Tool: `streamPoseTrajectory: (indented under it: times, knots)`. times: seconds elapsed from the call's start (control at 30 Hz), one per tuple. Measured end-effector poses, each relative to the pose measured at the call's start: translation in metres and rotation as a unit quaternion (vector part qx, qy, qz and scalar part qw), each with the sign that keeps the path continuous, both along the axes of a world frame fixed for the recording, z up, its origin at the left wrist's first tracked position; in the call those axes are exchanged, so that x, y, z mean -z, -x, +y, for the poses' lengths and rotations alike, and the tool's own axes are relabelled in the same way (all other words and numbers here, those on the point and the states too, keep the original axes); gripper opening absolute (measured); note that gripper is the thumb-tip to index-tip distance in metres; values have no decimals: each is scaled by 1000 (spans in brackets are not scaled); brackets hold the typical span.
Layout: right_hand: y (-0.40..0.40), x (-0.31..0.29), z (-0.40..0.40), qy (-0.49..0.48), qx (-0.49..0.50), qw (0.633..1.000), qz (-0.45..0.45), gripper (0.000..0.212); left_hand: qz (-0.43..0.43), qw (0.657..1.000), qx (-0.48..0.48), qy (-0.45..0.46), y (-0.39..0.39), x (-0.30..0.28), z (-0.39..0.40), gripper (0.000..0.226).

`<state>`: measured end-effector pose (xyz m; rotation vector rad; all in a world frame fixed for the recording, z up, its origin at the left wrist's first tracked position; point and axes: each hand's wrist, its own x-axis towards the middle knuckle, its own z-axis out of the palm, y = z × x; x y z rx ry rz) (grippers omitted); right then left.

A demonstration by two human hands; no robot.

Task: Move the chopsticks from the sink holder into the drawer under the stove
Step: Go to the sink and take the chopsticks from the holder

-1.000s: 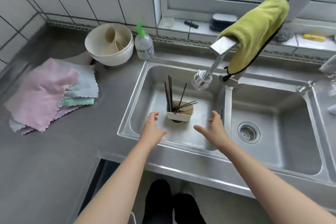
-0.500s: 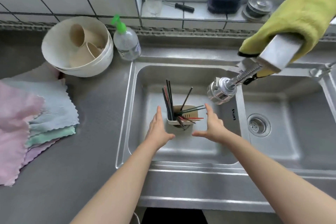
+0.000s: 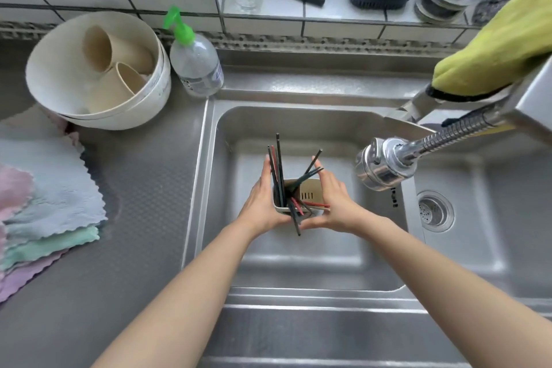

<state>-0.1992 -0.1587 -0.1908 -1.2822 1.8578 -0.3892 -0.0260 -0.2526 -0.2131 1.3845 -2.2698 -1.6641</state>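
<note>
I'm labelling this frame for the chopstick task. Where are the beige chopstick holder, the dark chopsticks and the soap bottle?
beige plastic chopstick holder (image 3: 310, 193), head view, slotted inner wall.
dark chopsticks (image 3: 280, 164), head view, upright shafts.
clear soap bottle with green pump (image 3: 195, 64), head view, body.

Holder (image 3: 309, 195) walls mostly hidden behind both palms; right of holder, yellow-green cloth (image 3: 501, 48) cut off by frame edge.
</note>
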Motion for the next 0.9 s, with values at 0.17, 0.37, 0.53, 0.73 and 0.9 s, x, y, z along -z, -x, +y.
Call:
streamPoseTrajectory:
  times: [0.17,0.37,0.53,0.73,0.9]
  knots:
    - [2,3,-11,63,-39,997,-20,115,18,999,47,10,2,11,-4,145]
    - [-1,0,-16,134,-11,991,-23,60,49,998,-10,36,10,18,1,117]
    - [-4,-18,-22,148,7,989,-24,31,39,997,-51,45,13,13,-1,83]
    - [-7,-27,-27,125,39,991,-39,17,41,996,-68,35,18,12,-9,39]
    - [-5,-25,-32,116,41,992,-34,13,30,997,-59,40,22,11,-10,18]
